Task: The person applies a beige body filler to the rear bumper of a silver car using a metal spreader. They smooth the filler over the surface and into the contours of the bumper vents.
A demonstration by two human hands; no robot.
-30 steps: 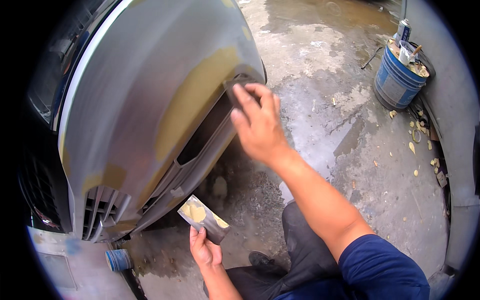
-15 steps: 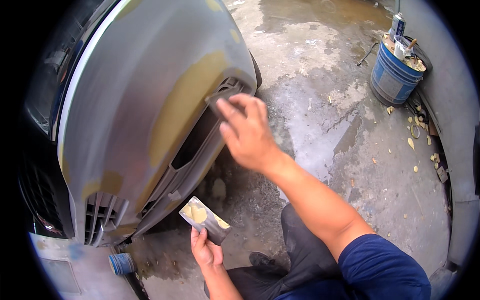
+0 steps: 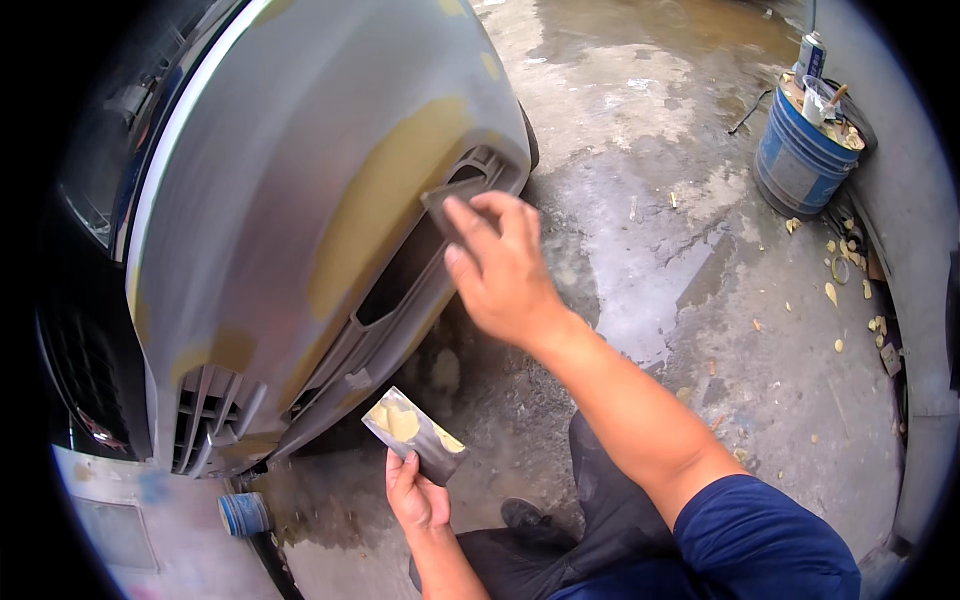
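Lettering and labels are showing on two containers: a blue bucket [image 3: 797,170] is bearing a pale printed panel on its side, and a spray can [image 3: 810,62] is displaying dark characters. The bucket is standing beside a grey wall [image 3: 925,250] and is carrying the can at its far edge, with a translucent cup [image 3: 814,104] in front. The cup is holding a brown-handled tool [image 3: 838,95]; yellowish scraps are littering the bucket's top. A smaller blue tin [image 3: 244,514] is resting near the lower end of a grey bumper [image 3: 250,190], its inside hidden.

The right hand [image 3: 508,268] is gripping a flat dark spreader [image 3: 440,207] in its fingers, over the upper part of the bumper's long slot [image 3: 395,285]; whether the blade is touching cannot be told. A yellow patch [image 3: 370,225] is bordering the slot. The fingers of the left hand [image 3: 418,500] are clasping the lower edge of a plate [image 3: 436,456], whose upper-left end is bearing yellow paste [image 3: 398,421]. Below, the stained concrete floor [image 3: 630,250] is partly gleaming.
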